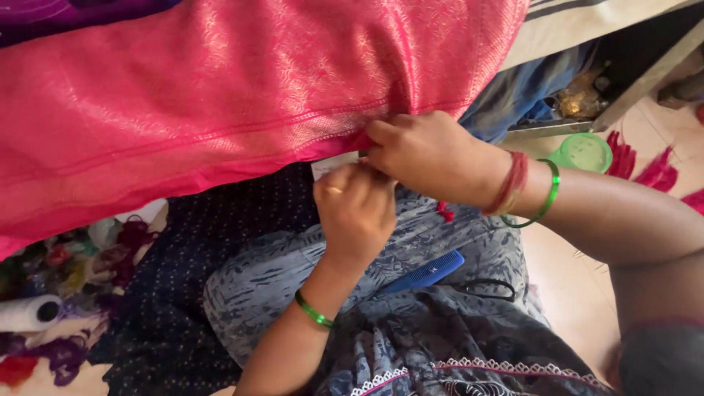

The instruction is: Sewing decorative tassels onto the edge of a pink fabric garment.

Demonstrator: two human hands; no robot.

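Pink fabric [220, 103]: a wide sheet of glossy pink woven cloth is spreading across the upper part of the view, its hem running down to the middle, where both hands are meeting it.
Lap: grey-blue printed clothing [440, 323] is covering the person's folded legs beneath the hands, with a dark dotted cloth [183, 293] lying beside it on the left.
Right hand [429, 154]: it is reaching in from the right and resting on the hem of the pink fabric, fingers curled shut and pinching the edge; a green bangle [546, 196] and red threads are circling the wrist.
Left hand [356, 209]: it is coming up from below, just under the right hand and touching it, fingers bunched closed at the same spot on the hem; what lies between the fingertips is too small to tell. A ring is showing on one finger, a green bangle on the wrist.
Blue comb [425, 273]: it is lying on the lap, below the hands.
Green cup [584, 152]: it is sitting on the floor to the right, behind the right wrist.
White roll [29, 313]: it is lying at the left edge among coloured thread scraps [66, 264].
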